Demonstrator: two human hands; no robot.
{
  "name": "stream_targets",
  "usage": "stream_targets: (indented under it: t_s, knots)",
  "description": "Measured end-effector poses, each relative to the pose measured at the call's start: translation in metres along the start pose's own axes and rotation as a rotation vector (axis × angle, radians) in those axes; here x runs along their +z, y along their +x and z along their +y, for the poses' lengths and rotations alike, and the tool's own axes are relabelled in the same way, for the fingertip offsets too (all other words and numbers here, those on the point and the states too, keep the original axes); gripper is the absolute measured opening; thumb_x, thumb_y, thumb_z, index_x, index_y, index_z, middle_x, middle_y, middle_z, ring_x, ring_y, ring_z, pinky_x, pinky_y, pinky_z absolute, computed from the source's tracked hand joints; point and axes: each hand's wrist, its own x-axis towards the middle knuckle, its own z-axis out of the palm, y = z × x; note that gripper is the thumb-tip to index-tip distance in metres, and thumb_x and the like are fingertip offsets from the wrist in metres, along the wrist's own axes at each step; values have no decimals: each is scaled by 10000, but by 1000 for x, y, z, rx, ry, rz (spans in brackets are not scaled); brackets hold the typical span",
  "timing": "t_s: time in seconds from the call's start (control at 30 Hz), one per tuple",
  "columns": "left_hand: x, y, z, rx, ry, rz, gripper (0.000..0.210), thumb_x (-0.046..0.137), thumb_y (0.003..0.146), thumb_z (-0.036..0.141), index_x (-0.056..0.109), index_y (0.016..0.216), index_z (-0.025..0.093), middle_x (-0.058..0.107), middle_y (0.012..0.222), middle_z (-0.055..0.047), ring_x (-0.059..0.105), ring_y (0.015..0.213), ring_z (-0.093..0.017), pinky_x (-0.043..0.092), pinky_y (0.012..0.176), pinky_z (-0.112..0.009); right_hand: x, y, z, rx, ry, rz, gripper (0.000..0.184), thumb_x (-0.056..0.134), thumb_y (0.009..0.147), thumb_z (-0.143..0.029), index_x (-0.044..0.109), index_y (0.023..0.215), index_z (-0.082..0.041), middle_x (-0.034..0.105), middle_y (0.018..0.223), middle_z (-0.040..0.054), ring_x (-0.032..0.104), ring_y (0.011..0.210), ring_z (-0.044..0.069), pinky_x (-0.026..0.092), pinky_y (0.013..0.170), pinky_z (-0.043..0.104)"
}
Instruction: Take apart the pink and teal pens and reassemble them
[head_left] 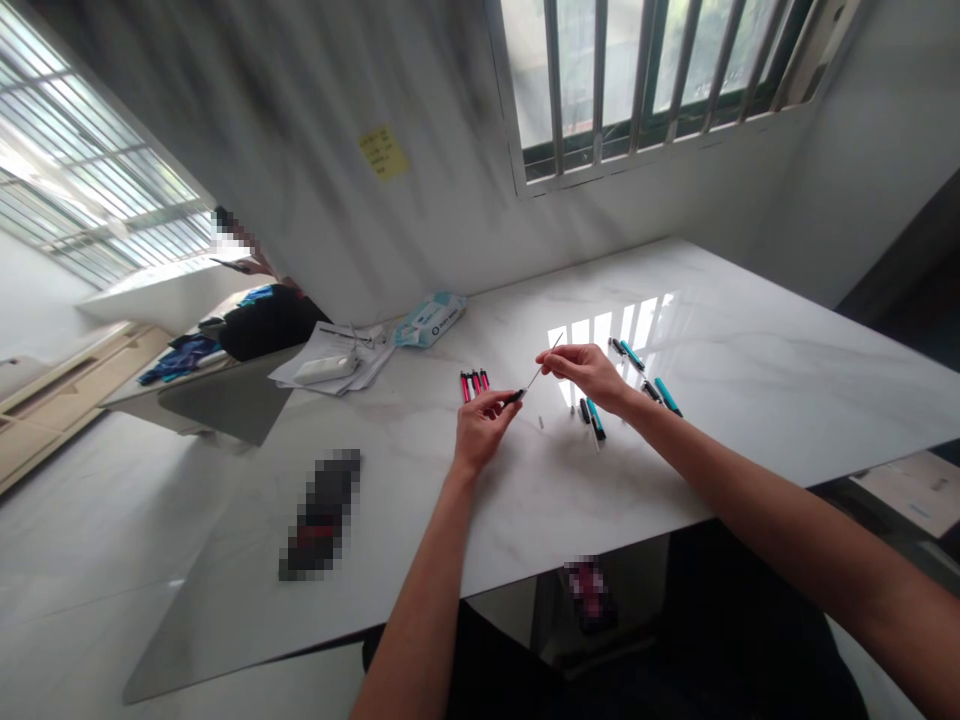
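Observation:
Over the table my left hand (480, 432) pinches a short black pen part (514, 397). The fingers of my right hand (589, 372) are closed on a thin pen refill (533, 379), whose lower end meets the black part. Several red pens (474, 383) lie in a row just beyond my left hand. Below my right hand are a teal pen barrel (595, 417) and small dark parts. More teal barrels (631, 353) and black pieces rest to its right. A tiny light piece (541, 422), perhaps a spring, lies between my hands.
A pack of wipes (431, 320) lies by the wall, with papers (337, 360) and a white box-like object (327, 369) to its left. A blurred-out dark object (321, 515) is at the left on the marbled table (405, 540). Another person (259, 310) is at the far left.

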Motion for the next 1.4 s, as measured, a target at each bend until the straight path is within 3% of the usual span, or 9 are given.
stream_targets:
  t_s: [0.17,0.3,0.4,0.47,0.67,0.83,0.97,1.2,1.4]
  knots:
    - [1,0,3,-9,-17,-31,255,819,788,401,838,956,210,785,888,-65,575,636,-127,469,601,-265,4,-2,3,-30,-38,-98,345,715,893,-526,810,883,-194,788,1097,91,680,950,197,505,838,322]
    - [1,1,2,-63,-128,-37,309,841,767,438,838,956,194,761,801,-57,588,613,-126,466,573,-260,5,-5,7,-95,-256,-198,287,731,902,-471,813,1020,-222,780,1109,83,668,915,201,510,831,341]
    - [0,4,1,-129,-284,36,378,877,717,457,834,961,172,737,741,-45,604,611,-129,478,577,-260,3,-6,9,-221,-574,-259,216,770,897,-347,810,1092,-264,770,1037,68,616,911,215,491,842,358]
    - [-1,5,1,-164,-368,108,407,904,679,450,832,962,166,741,750,-44,615,627,-129,482,586,-256,0,-6,10,-284,-720,-368,160,777,896,-274,824,1048,-284,761,1023,66,593,958,235,477,872,368]
    - [-3,7,2,-207,-455,205,405,932,643,412,832,952,170,767,828,-50,606,646,-107,486,617,-242,1,-7,14,-290,-824,-605,76,800,875,-220,833,921,-271,747,975,60,593,986,241,475,870,338]
    - [-2,7,1,-207,-426,202,414,933,635,418,829,944,163,744,769,-36,600,639,-107,488,620,-241,3,-8,14,-274,-847,-612,121,721,916,-148,808,916,-232,750,940,59,606,959,223,476,863,327]
    - [-3,7,0,-204,-406,207,415,930,635,426,828,940,163,746,782,-39,620,663,-117,502,636,-246,-5,-7,7,-245,-852,-565,136,792,874,-226,806,1007,-250,766,1006,56,630,988,226,477,868,330]
    - [-4,7,-2,-212,-402,204,400,923,648,417,827,947,169,758,811,-46,624,673,-118,506,633,-244,-10,-7,1,-102,-794,-581,212,702,838,-77,826,885,-242,781,840,8,667,719,147,475,705,263]
    - [-5,8,-5,-204,-391,212,381,921,656,406,830,951,182,766,832,-46,624,672,-116,512,649,-250,-18,-6,-6,-184,-835,-532,180,694,890,-161,829,936,-270,791,916,22,674,882,192,476,796,314]
